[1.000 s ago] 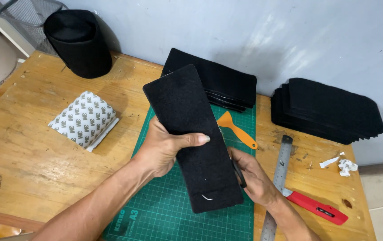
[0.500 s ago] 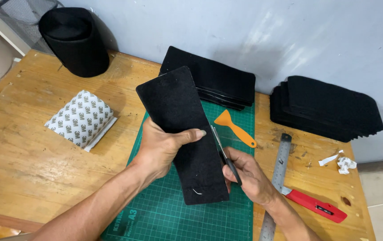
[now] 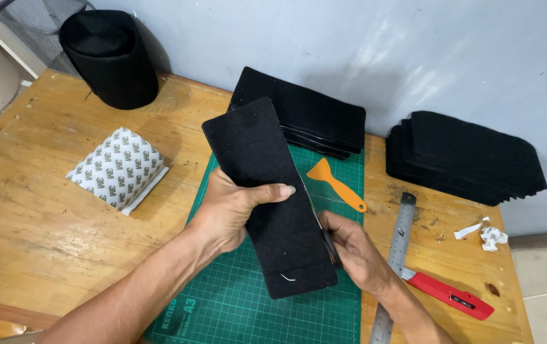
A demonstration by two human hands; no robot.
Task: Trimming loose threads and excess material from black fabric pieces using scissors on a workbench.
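A long black felt strip (image 3: 267, 191) is held up over the green cutting mat (image 3: 235, 306). My left hand (image 3: 232, 213) grips its left edge at the middle, thumb across the front. My right hand (image 3: 353, 251) pinches the strip's lower right edge, fingers partly hidden behind it. The strip tilts with its top end toward the far left.
Two stacks of black felt pieces (image 3: 312, 118) (image 3: 464, 156) lie at the back. An orange scraper (image 3: 337, 185) rests on the mat. A steel ruler (image 3: 396, 255), a red utility knife (image 3: 448, 294), a patterned sheet stack (image 3: 119, 167) and a black cylinder (image 3: 108, 57) are nearby.
The strip has tilted so that its top end swung left. My right hand has slid along the lower right edge.
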